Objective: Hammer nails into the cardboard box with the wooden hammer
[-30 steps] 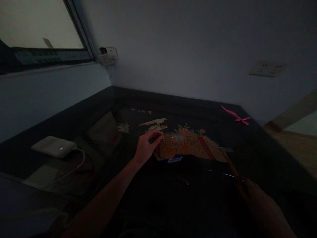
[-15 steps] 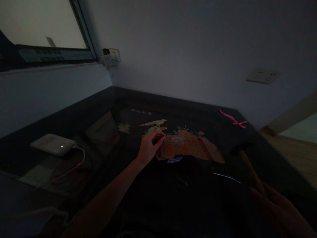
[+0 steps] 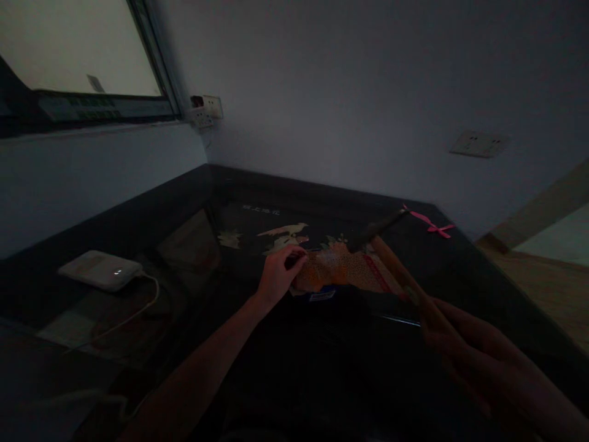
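Observation:
In the dim head view, my left hand (image 3: 281, 270) is closed in a pinch at the left end of a tan and orange speckled piece (image 3: 332, 270) with a red stripe. Whatever lies between those fingertips is too small to make out. Under the piece's near edge shows a dark blue item with a white label (image 3: 323, 296). My right hand (image 3: 483, 344) is wrapped round the wooden handle of a hammer (image 3: 405, 270). The hammer's dark head is raised over the right part of the speckled piece, blurred by motion.
A white power bank (image 3: 99, 270) with a lit display and a cable lies at the left of the dark glossy table (image 3: 294, 380). A pink ribbon (image 3: 432, 225) is near the right back edge. Behind stands a wall with sockets (image 3: 478, 144). A thin shiny strip (image 3: 400, 320) lies in front.
My right hand has brought the hammer up and left, from the table's right side to over the speckled piece. My left hand stays in its pinch at about the same place.

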A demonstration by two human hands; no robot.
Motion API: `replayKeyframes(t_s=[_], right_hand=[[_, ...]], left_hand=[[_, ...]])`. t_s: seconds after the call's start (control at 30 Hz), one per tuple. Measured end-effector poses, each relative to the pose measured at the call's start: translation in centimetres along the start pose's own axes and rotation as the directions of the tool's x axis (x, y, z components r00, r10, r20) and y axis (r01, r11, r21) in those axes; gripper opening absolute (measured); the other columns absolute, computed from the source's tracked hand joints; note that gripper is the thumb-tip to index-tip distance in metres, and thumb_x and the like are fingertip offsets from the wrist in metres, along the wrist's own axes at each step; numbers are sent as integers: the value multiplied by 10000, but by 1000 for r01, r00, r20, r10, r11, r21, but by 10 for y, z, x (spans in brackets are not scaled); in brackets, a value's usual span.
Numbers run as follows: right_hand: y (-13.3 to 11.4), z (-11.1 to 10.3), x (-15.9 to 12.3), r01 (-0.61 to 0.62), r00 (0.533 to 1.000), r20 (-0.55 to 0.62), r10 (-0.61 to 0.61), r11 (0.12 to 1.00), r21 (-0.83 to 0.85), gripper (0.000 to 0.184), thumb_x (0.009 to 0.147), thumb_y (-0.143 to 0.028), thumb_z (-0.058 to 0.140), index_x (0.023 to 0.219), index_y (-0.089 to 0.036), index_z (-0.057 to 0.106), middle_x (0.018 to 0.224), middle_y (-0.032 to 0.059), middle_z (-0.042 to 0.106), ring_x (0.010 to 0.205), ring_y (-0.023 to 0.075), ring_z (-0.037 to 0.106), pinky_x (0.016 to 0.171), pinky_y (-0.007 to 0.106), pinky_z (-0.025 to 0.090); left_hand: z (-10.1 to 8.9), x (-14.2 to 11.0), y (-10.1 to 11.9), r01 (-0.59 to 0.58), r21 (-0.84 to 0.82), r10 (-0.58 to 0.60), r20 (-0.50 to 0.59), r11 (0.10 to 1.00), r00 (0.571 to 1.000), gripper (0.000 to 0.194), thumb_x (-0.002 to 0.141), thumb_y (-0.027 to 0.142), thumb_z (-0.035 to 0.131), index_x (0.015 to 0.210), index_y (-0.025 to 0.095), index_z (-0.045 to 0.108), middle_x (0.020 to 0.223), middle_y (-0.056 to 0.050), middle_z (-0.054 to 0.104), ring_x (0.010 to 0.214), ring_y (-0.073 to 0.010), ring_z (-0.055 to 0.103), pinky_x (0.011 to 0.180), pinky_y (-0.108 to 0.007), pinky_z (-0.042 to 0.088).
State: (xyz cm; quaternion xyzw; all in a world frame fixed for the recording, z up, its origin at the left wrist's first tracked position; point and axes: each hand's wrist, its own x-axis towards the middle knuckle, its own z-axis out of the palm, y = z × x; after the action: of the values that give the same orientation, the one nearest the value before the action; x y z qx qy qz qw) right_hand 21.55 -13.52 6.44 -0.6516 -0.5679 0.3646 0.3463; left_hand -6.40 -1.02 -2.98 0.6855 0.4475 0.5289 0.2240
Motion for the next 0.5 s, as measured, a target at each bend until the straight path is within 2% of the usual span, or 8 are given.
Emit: replayKeyframes(t_s=[0.07, 0.1, 0.17, 0.33, 0.4, 0.5], right_hand=[[-11, 8, 4, -39, 989, 143, 33, 998, 40, 600, 735, -522, 636, 1240, -202, 573, 869, 70, 699, 699, 230, 661, 595, 309, 571], [-17, 12, 7, -60, 974, 220, 48, 997, 48, 613, 754, -501, 630, 1283, -205, 536, 876, 64, 694, 706, 228, 658, 591, 306, 566], [-30, 20, 12, -30, 957, 289, 27, 1000, 9, 614, 766, -458, 632, 1317, -214, 512, 811, 44, 685, 674, 221, 651, 538, 288, 546], [-47, 35, 25, 94, 935, 348, -64, 993, -71, 503, 778, -362, 613, 1257, -211, 588, 692, 6, 667, 566, 189, 622, 479, 273, 517], [-48, 36, 28, 122, 933, 349, -86, 989, -81, 489, 786, -355, 607, 1250, -201, 597, 751, 22, 689, 624, 201, 644, 528, 283, 534], [-47, 36, 30, 172, 943, 296, -150, 984, -50, 515, 781, -359, 621, 1272, -206, 582, 932, 63, 711, 814, 242, 664, 663, 304, 550]], left_hand=[[1, 0, -1, -3, 21, 3, -7, 1000, 1000, 65, 820, 182, 598, 871, 177, 639, 826, -11, 691, 748, -154, 656, 700, -262, 521], [1, 0, -1, -2, 26, 3, -11, 1000, 1000, 63, 818, 182, 600, 865, 176, 642, 823, -13, 694, 751, -159, 657, 699, -264, 521], [1, 0, -1, 2, 26, -1, -20, 1000, 1000, 56, 812, 183, 609, 852, 175, 647, 819, -17, 699, 760, -167, 659, 701, -270, 523], [1, -1, 0, 23, 15, -23, -24, 1000, 999, 58, 803, 177, 621, 845, 172, 660, 801, -21, 707, 722, -165, 658, 679, -271, 528], [0, 0, 0, 25, 17, -25, -22, 1000, 999, 61, 805, 178, 619, 845, 173, 665, 802, -22, 710, 718, -166, 658, 676, -273, 530], [0, 0, 1, 20, 20, -19, -17, 1000, 1000, 59, 805, 178, 620, 839, 174, 669, 807, -24, 713, 738, -172, 661, 681, -274, 530]])
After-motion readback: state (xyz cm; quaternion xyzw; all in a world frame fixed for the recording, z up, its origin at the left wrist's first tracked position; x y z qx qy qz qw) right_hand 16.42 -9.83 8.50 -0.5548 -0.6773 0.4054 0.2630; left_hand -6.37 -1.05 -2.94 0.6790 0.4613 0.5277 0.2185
